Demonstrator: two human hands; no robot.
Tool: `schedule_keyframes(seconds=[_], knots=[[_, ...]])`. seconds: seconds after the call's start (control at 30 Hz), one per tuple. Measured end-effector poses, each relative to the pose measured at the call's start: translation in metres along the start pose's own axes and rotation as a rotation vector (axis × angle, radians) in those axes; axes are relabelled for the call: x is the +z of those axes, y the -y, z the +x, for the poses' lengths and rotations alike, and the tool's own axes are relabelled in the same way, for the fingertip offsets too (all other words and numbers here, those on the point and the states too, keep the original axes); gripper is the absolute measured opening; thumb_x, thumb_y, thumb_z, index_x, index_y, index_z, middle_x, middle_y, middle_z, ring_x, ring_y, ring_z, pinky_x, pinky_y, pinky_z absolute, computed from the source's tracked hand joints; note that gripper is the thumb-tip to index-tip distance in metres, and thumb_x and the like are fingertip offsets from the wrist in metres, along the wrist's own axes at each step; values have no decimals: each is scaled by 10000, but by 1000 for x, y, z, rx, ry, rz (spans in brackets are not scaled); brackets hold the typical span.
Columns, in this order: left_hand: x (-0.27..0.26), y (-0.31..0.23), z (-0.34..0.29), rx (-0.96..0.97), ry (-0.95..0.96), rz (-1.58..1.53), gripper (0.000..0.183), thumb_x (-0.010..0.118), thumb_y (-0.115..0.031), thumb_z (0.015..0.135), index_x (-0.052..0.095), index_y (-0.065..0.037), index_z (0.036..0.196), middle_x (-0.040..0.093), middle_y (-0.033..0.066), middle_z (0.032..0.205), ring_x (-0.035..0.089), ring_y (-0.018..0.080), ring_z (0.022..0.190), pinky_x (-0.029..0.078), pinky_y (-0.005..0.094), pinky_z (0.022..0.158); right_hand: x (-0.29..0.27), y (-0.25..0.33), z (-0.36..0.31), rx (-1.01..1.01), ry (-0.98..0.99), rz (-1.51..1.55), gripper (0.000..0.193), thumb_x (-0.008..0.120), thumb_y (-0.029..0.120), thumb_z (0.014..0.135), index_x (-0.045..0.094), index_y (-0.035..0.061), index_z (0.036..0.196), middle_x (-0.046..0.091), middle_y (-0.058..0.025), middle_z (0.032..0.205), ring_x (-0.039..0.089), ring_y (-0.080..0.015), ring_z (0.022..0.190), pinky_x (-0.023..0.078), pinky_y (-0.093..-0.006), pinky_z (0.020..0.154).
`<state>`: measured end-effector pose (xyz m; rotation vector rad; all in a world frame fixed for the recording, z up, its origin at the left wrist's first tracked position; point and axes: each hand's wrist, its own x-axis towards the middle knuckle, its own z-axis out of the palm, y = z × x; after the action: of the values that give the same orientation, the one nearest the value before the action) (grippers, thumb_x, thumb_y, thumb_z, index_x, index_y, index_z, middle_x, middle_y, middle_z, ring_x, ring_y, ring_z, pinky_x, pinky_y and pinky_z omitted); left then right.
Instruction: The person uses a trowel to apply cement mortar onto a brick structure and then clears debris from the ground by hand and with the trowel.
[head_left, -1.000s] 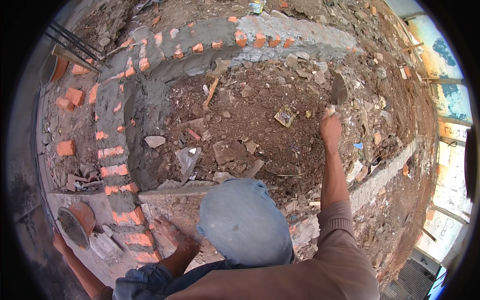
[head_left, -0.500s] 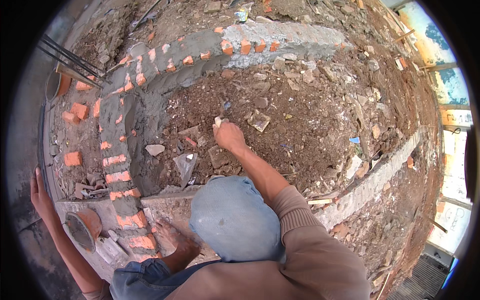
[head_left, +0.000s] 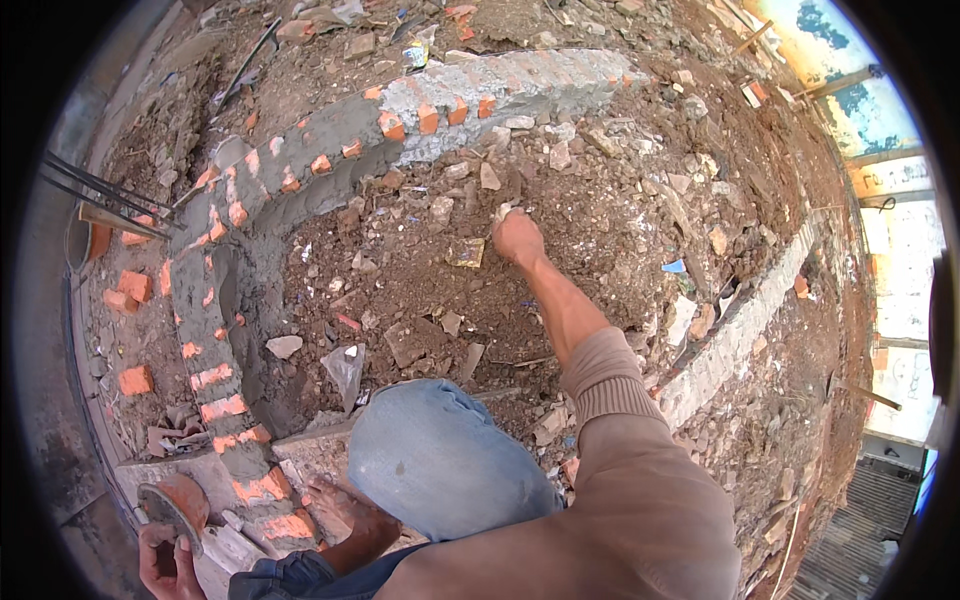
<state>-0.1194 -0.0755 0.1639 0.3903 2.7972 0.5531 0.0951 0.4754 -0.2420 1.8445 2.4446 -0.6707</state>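
My right hand reaches out low over the rubble and soil in the middle. Its fingers are closed around a small pale thing, mostly hidden by them, that I cannot make out. A brown, flat-looking piece lies just beyond the fingertips. At the lower left my left hand is beside the near rim of an orange bucket smeared with grey mortar. The left fingers are bent and apart, with nothing visible between them; whether they touch the rim I cannot tell. My bent knee in faded blue denim stands between the arms.
A low brick-and-mortar wall curves up the left and across the back. Loose bricks lie outside it. Steel bars stick out at the far left. A concrete strip runs along the right. My bare foot rests near the wall.
My right hand has moved farther out and to the right, still closed. My left hand has left the dark surface at the left and come down beside the bucket. The view has shifted slightly.
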Motion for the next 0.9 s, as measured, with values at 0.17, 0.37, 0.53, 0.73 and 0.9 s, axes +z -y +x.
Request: schedule_keyframes(seconds=[0.17,0.37,0.53,0.73,0.9], knots=[[10,25,61,202,95,-167,287,604,58,881,623,59,1167,636,63,986,569,136,950,445,254,866,-28,59,-84,-349,345,-16,458,519,343,949,568,-78,1121,654,-305,1099,640,-431,1052,505,-517,927],[2,-20,54,672,-176,292,423,630,68,836,616,17,1255,568,41,899,531,111,837,438,244,771,-108,-26,-90,-11,-112,-78,569,426,450,1018,556,-90,1138,687,-253,819,685,-431,739,557,-520,655],[12,18,28,165,-37,-43,346,658,53,838,653,60,1184,702,111,978,627,134,926,459,250,878,-168,-247,-30,180,-347,-256,488,458,344,992,639,-104,925,651,-335,801,654,-500,804,512,-566,711],[9,17,8,231,-28,-362,322,679,-67,899,645,88,1179,713,116,854,653,168,876,490,308,859,-76,-169,-61,-2,-157,-216,510,485,368,971,630,-117,911,648,-352,815,650,-517,843,530,-549,746],[15,3,3,322,116,-249,383,691,-190,901,650,96,1152,699,119,789,659,179,811,491,313,829,-44,-104,-119,-79,-33,-74,471,499,349,973,572,-116,951,641,-360,808,654,-508,813,532,-551,731]])
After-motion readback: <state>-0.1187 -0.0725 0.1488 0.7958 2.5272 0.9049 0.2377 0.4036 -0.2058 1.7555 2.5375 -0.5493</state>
